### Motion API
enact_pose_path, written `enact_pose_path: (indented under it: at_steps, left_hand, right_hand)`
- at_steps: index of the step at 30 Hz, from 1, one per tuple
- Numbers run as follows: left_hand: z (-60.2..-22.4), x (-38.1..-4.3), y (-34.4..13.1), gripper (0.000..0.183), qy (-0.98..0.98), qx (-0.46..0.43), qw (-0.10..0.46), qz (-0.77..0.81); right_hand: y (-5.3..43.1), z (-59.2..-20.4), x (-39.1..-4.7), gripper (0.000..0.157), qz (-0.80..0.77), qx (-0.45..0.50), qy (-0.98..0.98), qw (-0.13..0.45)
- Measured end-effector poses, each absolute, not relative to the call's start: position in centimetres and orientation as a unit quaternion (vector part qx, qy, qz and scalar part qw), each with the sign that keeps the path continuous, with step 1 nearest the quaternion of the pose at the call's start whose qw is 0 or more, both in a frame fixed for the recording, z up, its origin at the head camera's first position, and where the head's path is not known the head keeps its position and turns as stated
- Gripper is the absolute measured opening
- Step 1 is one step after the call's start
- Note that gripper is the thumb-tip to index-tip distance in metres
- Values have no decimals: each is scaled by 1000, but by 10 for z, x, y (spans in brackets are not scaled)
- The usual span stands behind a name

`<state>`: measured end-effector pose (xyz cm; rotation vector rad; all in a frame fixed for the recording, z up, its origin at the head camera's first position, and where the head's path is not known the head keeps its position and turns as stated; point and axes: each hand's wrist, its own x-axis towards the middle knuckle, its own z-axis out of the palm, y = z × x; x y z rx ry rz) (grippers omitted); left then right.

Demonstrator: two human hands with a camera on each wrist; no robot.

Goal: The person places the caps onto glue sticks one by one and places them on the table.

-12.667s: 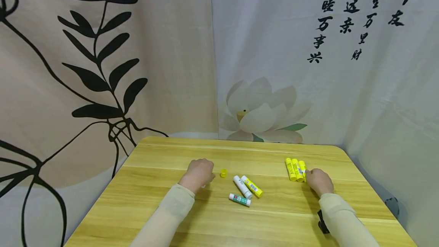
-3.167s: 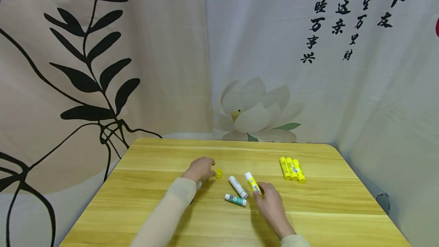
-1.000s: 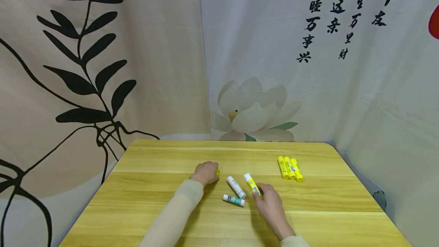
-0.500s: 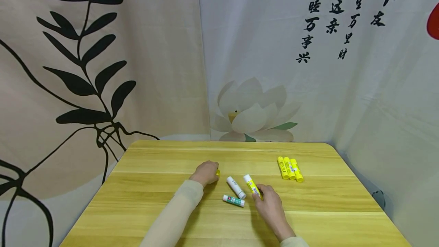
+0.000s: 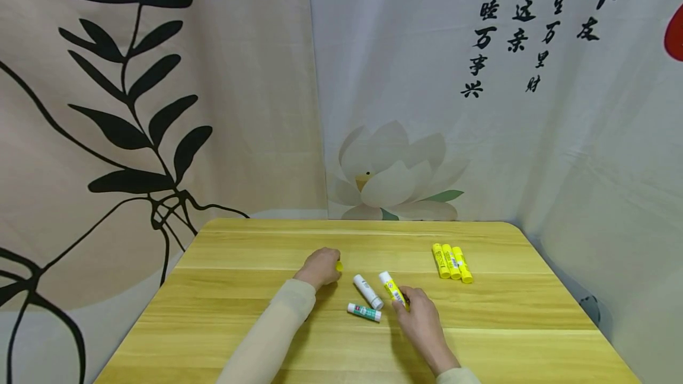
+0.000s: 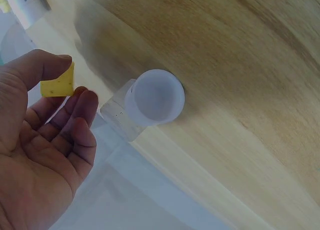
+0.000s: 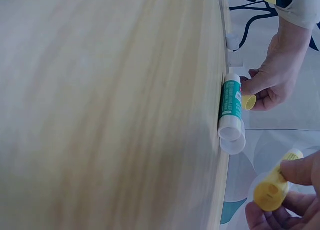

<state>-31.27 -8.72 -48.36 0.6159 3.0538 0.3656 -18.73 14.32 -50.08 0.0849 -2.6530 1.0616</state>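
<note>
My left hand [image 5: 320, 268] pinches a small yellow cap [image 6: 59, 84] between thumb and fingers over the table's left middle. Beside it, in the left wrist view, a round white cap [image 6: 155, 97] sits on the wood, next to a clear flat-sided piece [image 6: 119, 112]. My right hand [image 5: 421, 316] holds a yellow glue stick [image 5: 392, 287] tilted, its white end pointing up and away; in the right wrist view its yellow base [image 7: 270, 194] faces the camera. Between the hands lie a white glue stick [image 5: 367, 291] and a green-and-white glue stick [image 5: 364, 312].
Three yellow glue sticks [image 5: 450, 262] lie side by side at the back right of the wooden table [image 5: 256, 242]. A printed curtain [image 5: 277, 105] hangs behind the table's far edge.
My right hand has left the yellow row at the right and now holds the yellow glue stick from the middle. My left hand has moved slightly right and picked up the yellow cap.
</note>
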Motion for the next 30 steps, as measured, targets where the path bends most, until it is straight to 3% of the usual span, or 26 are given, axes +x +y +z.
enact_pose_path:
  at_steps: [7, 30]
  left_hand:
    - [-480, -309, -85, 30, 974, 193, 6, 119]
    - [-464, -294, -79, 11, 958, 248, -38, 138]
  right_hand:
    - [145, -500, -188, 35, 369, 24, -919, 138]
    - [150, -496, -192, 37, 384, 20, -915, 119]
